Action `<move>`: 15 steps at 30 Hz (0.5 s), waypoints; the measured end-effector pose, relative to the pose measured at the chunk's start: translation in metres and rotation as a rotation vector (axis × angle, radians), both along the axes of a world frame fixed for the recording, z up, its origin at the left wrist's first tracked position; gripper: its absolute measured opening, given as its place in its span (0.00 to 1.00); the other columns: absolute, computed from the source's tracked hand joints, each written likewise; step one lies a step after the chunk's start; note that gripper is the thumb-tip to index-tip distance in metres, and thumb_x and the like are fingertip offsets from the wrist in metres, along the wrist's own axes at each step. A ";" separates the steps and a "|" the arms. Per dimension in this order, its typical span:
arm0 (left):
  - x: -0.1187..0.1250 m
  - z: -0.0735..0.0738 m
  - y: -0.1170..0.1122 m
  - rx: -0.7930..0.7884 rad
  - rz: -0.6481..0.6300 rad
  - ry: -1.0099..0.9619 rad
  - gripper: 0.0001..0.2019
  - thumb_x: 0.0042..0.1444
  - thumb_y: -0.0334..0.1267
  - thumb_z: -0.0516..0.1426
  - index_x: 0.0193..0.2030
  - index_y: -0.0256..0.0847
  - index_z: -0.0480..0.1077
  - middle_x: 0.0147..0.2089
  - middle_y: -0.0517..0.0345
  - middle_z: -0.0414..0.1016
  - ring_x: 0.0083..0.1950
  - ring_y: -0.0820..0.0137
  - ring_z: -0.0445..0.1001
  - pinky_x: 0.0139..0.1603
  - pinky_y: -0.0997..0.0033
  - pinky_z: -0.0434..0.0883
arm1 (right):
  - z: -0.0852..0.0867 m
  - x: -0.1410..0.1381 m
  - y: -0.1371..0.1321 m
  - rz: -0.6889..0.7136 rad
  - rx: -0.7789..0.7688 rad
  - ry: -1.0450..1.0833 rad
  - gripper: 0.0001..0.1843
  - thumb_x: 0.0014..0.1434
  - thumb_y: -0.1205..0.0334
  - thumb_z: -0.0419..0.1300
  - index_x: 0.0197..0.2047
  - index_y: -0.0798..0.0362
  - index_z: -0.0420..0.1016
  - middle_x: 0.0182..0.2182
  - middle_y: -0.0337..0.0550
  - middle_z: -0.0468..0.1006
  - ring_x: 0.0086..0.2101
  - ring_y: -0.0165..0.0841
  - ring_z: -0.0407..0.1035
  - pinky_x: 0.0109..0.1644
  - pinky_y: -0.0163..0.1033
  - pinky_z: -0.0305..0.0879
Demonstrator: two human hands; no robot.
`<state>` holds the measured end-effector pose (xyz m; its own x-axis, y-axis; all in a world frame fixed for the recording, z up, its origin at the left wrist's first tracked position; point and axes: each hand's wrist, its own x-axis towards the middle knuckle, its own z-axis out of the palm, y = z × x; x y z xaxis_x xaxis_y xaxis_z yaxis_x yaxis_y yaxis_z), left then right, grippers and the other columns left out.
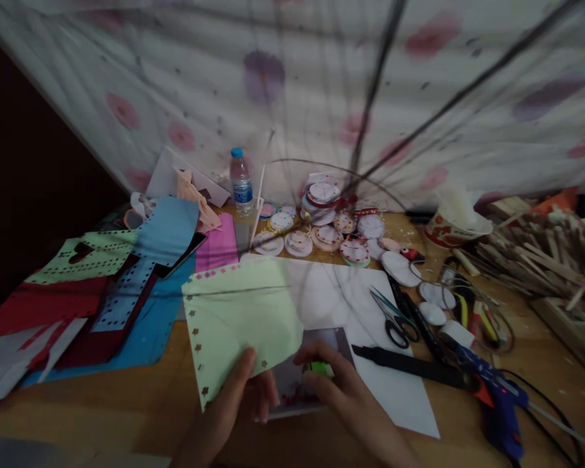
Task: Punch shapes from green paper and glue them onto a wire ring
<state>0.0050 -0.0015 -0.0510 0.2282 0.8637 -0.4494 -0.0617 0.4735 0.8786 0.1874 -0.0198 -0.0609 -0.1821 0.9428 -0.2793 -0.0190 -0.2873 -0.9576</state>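
My left hand [238, 383] grips the lower edge of a light green sheet of paper [244, 312], thumb on top. Small shapes are punched along the paper's left and top edges, with another near the thumb. To the right of it, my right hand [338, 383] is closed around a small bright green craft punch [319, 368], mostly covered by the fingers. Under both hands lies a greyish rectangular card or tray [338, 339] with small red bits near its front. A large white sheet [370, 305] is spread beneath.
Scissors [394, 318], a black strap-like strip [409, 367] and a blue glue gun [500, 403] lie right. Decorated paper discs [326, 237] and a water bottle [241, 182] stand behind. Coloured sheets [151, 325] pile left; wooden sticks [550, 253] heap far right. Dark blurred strands cross the view.
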 end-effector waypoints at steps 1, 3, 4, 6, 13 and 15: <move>-0.001 0.000 -0.002 -0.015 -0.019 -0.026 0.31 0.50 0.64 0.53 0.12 0.39 0.70 0.13 0.58 0.67 0.14 0.77 0.62 0.18 0.77 0.60 | -0.001 0.000 0.001 -0.010 -0.004 0.096 0.11 0.55 0.53 0.60 0.38 0.50 0.73 0.31 0.38 0.72 0.31 0.33 0.64 0.35 0.35 0.61; -0.003 -0.001 -0.006 -0.047 -0.068 -0.040 0.31 0.51 0.63 0.52 0.12 0.39 0.71 0.13 0.57 0.68 0.14 0.77 0.61 0.18 0.78 0.59 | -0.004 -0.001 0.003 -0.100 -0.054 0.279 0.15 0.54 0.48 0.61 0.37 0.50 0.74 0.26 0.36 0.70 0.27 0.30 0.63 0.31 0.34 0.60; -0.004 -0.002 -0.007 -0.061 -0.099 -0.029 0.31 0.52 0.62 0.52 0.12 0.39 0.72 0.13 0.57 0.69 0.14 0.78 0.61 0.19 0.78 0.60 | -0.006 0.000 0.004 -0.186 -0.095 0.345 0.16 0.53 0.47 0.62 0.38 0.50 0.74 0.25 0.36 0.69 0.25 0.30 0.62 0.29 0.33 0.60; -0.007 -0.004 -0.008 -0.065 -0.154 0.007 0.31 0.55 0.61 0.50 0.13 0.39 0.73 0.15 0.56 0.72 0.14 0.79 0.61 0.20 0.78 0.61 | -0.009 0.003 0.004 -0.372 -0.167 0.363 0.18 0.51 0.46 0.64 0.39 0.50 0.74 0.25 0.36 0.71 0.24 0.29 0.62 0.27 0.33 0.60; -0.010 -0.011 -0.004 0.111 -0.156 0.189 0.30 0.59 0.56 0.49 0.16 0.37 0.72 0.17 0.58 0.72 0.14 0.79 0.62 0.20 0.79 0.61 | -0.009 0.021 -0.001 -0.491 0.049 -0.059 0.13 0.51 0.51 0.65 0.35 0.51 0.77 0.28 0.41 0.76 0.31 0.37 0.67 0.35 0.37 0.64; -0.010 -0.015 -0.005 0.118 -0.120 0.232 0.32 0.59 0.58 0.47 0.14 0.37 0.71 0.13 0.59 0.67 0.13 0.79 0.59 0.19 0.79 0.59 | -0.011 0.022 -0.002 -0.450 0.020 0.054 0.17 0.53 0.49 0.63 0.44 0.49 0.76 0.37 0.44 0.78 0.40 0.41 0.68 0.43 0.41 0.65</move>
<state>-0.0054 -0.0061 -0.0662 0.2349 0.8863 -0.3991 0.1977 0.3584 0.9124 0.2090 -0.0215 -0.0721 0.2331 0.9367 -0.2612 -0.1882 -0.2200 -0.9572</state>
